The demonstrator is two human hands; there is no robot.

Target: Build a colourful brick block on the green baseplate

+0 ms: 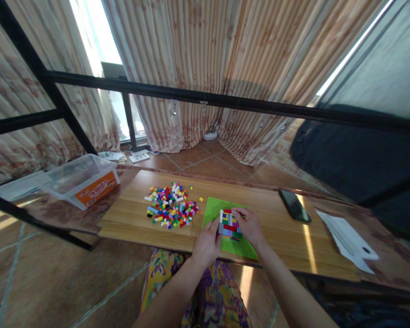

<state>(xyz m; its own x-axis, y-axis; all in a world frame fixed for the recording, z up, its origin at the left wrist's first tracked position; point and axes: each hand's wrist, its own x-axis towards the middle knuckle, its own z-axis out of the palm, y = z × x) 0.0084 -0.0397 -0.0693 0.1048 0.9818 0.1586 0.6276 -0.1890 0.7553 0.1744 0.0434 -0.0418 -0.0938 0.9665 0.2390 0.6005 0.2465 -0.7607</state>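
On the desk (136,218), near edge: green baseplate (213,210) carrying a multicoloured brick block (229,224) | left hand (207,243) fingers grasping block's left side | right hand (250,225) fingers pinching its top right | loose brick pile (171,211) just left, apart | phone (294,205), white paper (348,239) well right | plastic bin (80,180) far left | black frame bar (225,102) crosses view above.

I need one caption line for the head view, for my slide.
Both hands, left hand and right hand, on a multicoloured brick panel on a green baseplate, loose bricks beside.
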